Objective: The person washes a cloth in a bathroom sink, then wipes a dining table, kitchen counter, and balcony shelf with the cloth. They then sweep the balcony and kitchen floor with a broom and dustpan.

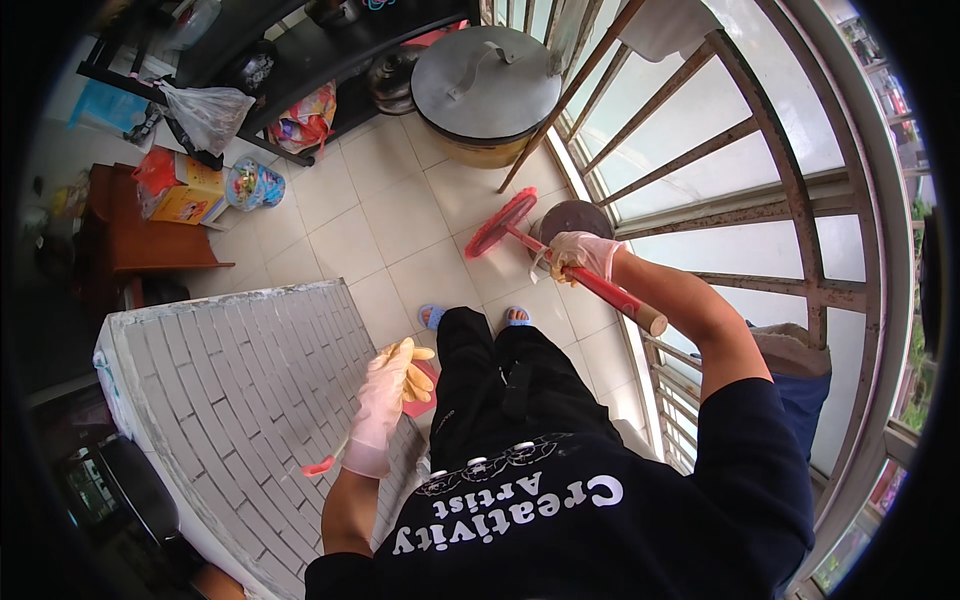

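Note:
My right hand (576,256), in a thin translucent glove, is closed around the red handle of a broom (606,289). The broom's head (501,223) has red bristles and points away from me over the tiles. The handle's butt end juts back below my forearm. On the other side, my left hand (405,369), gloved in the same way, hangs beside a grey brick-patterned half wall (247,375). Its fingers are apart and hold nothing that I can see. A red dustpan-like piece (421,390) shows partly behind it. A red handle end (319,466) sticks out past my left forearm.
A large lidded pot (484,86) stands on the tiled floor (397,217) ahead. Near the broom sits a round dark-topped object (576,217). Rusty window bars (806,187) line the right. A patterned bucket (255,184) and a black shelf (300,67) stand at left.

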The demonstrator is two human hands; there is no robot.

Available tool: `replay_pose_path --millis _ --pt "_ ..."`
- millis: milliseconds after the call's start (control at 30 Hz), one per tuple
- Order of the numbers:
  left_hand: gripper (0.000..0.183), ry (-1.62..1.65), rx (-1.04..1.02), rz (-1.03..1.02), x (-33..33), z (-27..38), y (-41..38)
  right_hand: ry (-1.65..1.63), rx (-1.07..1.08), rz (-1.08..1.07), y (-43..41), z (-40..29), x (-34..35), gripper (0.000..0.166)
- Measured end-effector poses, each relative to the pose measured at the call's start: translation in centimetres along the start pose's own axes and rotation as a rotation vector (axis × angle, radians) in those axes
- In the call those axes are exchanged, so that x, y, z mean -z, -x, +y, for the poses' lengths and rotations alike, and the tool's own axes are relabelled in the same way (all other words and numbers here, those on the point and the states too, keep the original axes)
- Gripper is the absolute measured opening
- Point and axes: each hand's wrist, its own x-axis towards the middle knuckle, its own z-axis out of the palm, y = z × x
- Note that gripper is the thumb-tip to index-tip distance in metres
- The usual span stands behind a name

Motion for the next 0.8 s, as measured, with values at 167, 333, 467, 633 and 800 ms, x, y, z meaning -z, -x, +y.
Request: replay_pose_path --millis 167,333,467,633,800 --pt "0.042 0.024 0.079 0.077 0.4 -4.2 -1.1 -0.038 -0.312 0.046 1.7 6.1 5.8 0.02" --pt "0.04 0.036 0.242 0.204 0.7 -8.0 -2.0 0.213 -0.592 0.005 2.3 4.8 10.3 0.012" --pt "0.038 -0.005 0.282 0.201 0.8 -9.1 -4.3 -0.296 -0.127 0.015 5.5 14.8 14.4 0.026" --pt "0.037 -0.03 0.3 0.191 -0.3 -9.9 -4.9 -0.089 -0.621 -0.036 1.2 3.2 16.0 0.009" --pt "0.035 -0.104 0.256 0.136 -2.0 -8.5 -6.5 -0.613 -0.53 0.152 4.6 5.7 12.1 0.008"
